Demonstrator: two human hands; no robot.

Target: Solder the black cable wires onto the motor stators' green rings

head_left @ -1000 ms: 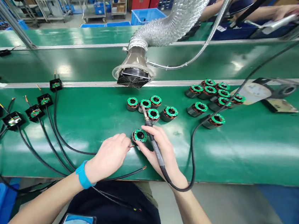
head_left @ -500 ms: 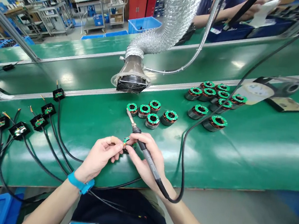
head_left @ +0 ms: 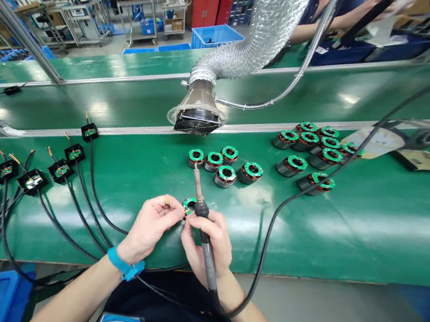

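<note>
My left hand [head_left: 152, 226] and my right hand [head_left: 206, 242] meet over the green bench near its front edge. Between their fingertips sits a small stator with a green ring top [head_left: 188, 205], largely hidden by the fingers. My left hand pinches at its left side, where thin wire ends show. A soldering iron [head_left: 203, 216] lies across my right palm with its metal tip pointing up and away; its black cord [head_left: 269, 228] loops off to the right. A blue band is on my left wrist.
Several green-topped stators [head_left: 226, 175] cluster beyond my hands, more at the right [head_left: 316, 146]. A fume duct with a fan grille [head_left: 198, 121] hangs above. Black housings with cables [head_left: 34, 180] line the left. Another person's arms [head_left: 330, 19] work at the far bench.
The stator has been lifted off the bench into my fingertips. The soldering iron has swung more upright, and my hands have drawn closer to the front edge.
</note>
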